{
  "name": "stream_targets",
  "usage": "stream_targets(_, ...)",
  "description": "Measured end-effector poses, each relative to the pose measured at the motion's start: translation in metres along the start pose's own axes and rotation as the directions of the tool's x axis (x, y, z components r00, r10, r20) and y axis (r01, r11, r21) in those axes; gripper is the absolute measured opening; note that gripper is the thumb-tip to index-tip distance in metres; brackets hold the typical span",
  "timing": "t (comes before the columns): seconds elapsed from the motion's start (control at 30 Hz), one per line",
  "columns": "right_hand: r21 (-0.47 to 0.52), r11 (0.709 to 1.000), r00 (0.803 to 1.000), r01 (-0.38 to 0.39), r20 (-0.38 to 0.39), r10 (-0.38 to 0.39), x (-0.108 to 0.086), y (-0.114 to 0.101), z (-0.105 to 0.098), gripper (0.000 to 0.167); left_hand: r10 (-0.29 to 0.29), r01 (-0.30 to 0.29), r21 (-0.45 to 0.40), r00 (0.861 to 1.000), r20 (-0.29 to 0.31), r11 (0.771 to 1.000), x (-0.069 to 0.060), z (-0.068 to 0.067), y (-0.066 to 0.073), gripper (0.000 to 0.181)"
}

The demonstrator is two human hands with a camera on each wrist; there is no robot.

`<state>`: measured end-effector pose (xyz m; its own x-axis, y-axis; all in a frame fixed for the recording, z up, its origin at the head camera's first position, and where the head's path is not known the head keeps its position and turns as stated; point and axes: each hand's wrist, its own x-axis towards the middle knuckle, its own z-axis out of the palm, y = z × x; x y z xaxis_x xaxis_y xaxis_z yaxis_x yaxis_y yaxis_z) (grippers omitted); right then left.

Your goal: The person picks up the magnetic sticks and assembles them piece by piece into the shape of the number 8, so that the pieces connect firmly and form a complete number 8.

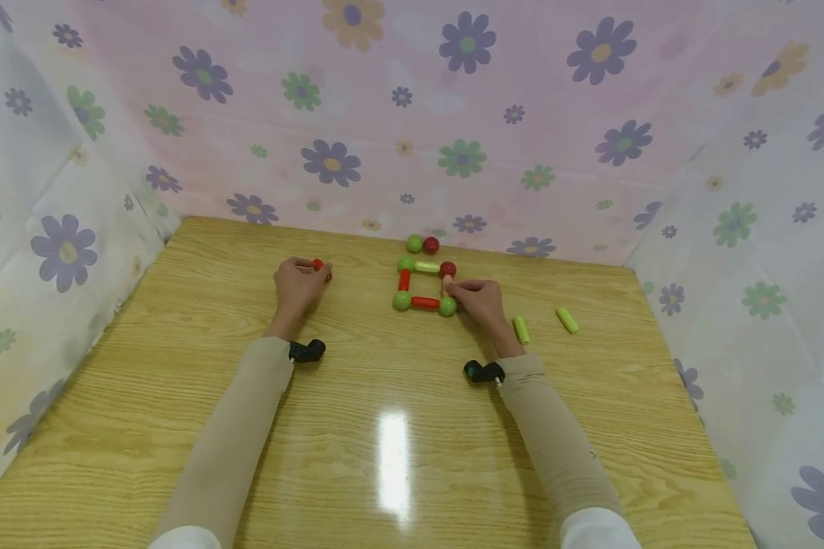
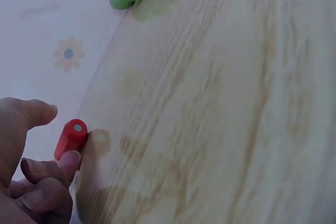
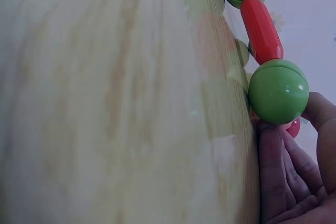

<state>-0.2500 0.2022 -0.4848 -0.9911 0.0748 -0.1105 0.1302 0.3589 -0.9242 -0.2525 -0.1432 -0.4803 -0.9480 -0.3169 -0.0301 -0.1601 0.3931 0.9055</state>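
A square of sticks and balls lies on the table; its bottom side is a red stick [image 1: 425,303], its top a yellow-green stick [image 1: 427,267]. My right hand [image 1: 479,301] pinches the orange stick [image 1: 447,284] on the right side, between a dark red ball [image 1: 448,269] and a green ball [image 1: 447,306]. In the right wrist view that green ball [image 3: 279,92] hides most of the pinch. My left hand [image 1: 299,288] is at a red stick [image 1: 318,264] off to the left. The left wrist view has one fingertip touching the red stick [image 2: 72,137], the thumb apart from it.
Beyond the square, a loose green ball [image 1: 415,243] and a dark red ball [image 1: 431,245] sit side by side. Two yellow-green sticks, one nearer [image 1: 521,330] and one farther right [image 1: 567,320], lie right of my right hand. Flowered cloth [image 1: 398,122] rises behind the table [image 1: 357,412].
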Motion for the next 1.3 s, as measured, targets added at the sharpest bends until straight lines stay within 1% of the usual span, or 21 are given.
stream_targets(0.13,-0.007,1.0,1.0,-0.002,0.0,0.002,-0.002,-0.002,0.0,0.043,-0.008,0.009,0.039,1.0,-0.019,0.999,0.003,0.001,0.0,0.051)
stream_targets(0.27,-0.001,1.0,1.0,-0.003,0.0,0.003,-0.003,-0.002,0.002,0.042,-0.001,0.002,0.054,1.0,-0.023,0.999,0.001,0.0,0.0,0.041)
stream_targets(0.37,-0.006,1.0,1.0,-0.01,-0.008,0.01,-0.004,-0.002,0.002,0.044,-0.001,0.001,0.044,1.0,-0.013,0.999,-0.001,-0.002,0.0,0.035)
stream_targets(0.43,-0.012,1.0,1.0,-0.015,-0.014,0.015,-0.004,-0.002,0.003,0.045,-0.004,0.004,0.032,1.0,0.0,0.999,-0.002,-0.003,-0.002,0.035)
stream_targets(0.57,-0.013,1.0,1.0,-0.014,-0.024,0.014,-0.004,-0.002,0.002,0.044,-0.012,0.011,0.006,0.999,0.048,1.0,-0.003,-0.007,-0.005,0.04)
stream_targets(0.7,-0.001,1.0,1.0,0.001,-0.019,-0.001,-0.004,-0.001,0.002,0.042,-0.005,0.001,0.034,0.995,0.1,0.999,-0.004,-0.009,-0.006,0.04)
stream_targets(0.8,0.001,1.0,1.0,0.006,-0.016,-0.006,-0.005,-0.001,0.001,0.042,0.016,-0.028,0.082,0.99,0.14,0.996,-0.006,-0.008,-0.005,0.039)
stream_targets(0.97,0.007,1.0,1.0,0.01,-0.018,-0.01,-0.005,0.0,0.001,0.04,0.038,-0.067,0.144,0.98,0.195,0.987,-0.01,-0.008,-0.003,0.04)
stream_targets(1.03,0.006,1.0,1.0,0.011,-0.018,-0.011,-0.004,0.0,0.001,0.04,0.023,-0.056,0.147,0.975,0.219,0.988,-0.012,-0.009,-0.001,0.042)
stream_targets(1.1,0.0,1.0,1.0,0.013,-0.021,-0.013,-0.004,0.0,0.001,0.04,-0.004,-0.031,0.135,0.968,0.25,0.99,-0.015,-0.009,0.001,0.044)
stream_targets(1.2,-0.005,1.0,1.0,0.015,-0.025,-0.015,-0.004,0.001,0.001,0.041,-0.034,0.003,0.101,0.949,0.314,0.995,-0.019,-0.007,0.007,0.047)
stream_targets(1.3,-0.005,1.0,0.999,0.018,-0.028,-0.018,-0.003,0.002,0.0,0.042,-0.031,0.006,0.069,0.927,0.373,0.998,-0.023,-0.004,0.011,0.048)
